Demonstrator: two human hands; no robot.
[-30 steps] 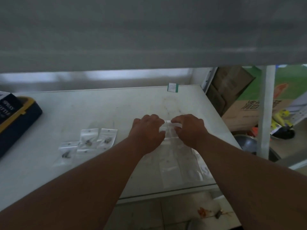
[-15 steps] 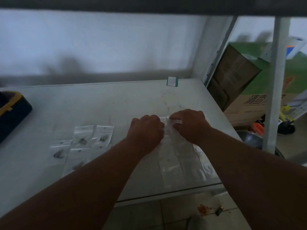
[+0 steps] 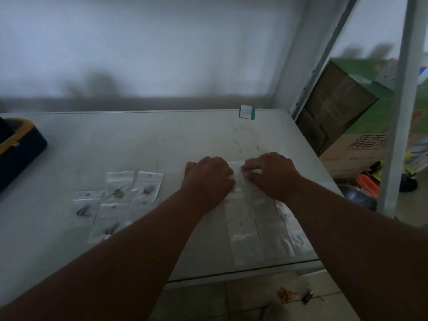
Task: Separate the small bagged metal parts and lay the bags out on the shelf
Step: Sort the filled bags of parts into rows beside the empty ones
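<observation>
A joined sheet of clear bags [image 3: 259, 230] lies on the white shelf [image 3: 162, 144] near its front right corner. My left hand [image 3: 207, 181] and my right hand [image 3: 272, 173] sit side by side at the sheet's far end, and both pinch the plastic at its top edge. To the left, several separated small bags [image 3: 120, 195] with dark metal parts inside lie flat in a loose cluster. My left forearm covers the nearest of those bags in part.
A dark case with a yellow rim [image 3: 16, 149] sits at the shelf's left edge. A small green-and-white label [image 3: 246, 111] stands at the back right. Beyond the right upright post [image 3: 398, 126] are cardboard boxes [image 3: 347, 126] and a metal bowl [image 3: 359, 198].
The view has tilted up, so the shelf above has left the frame. Both hands stay together at the top of the bag sheet, shifted only slightly.
</observation>
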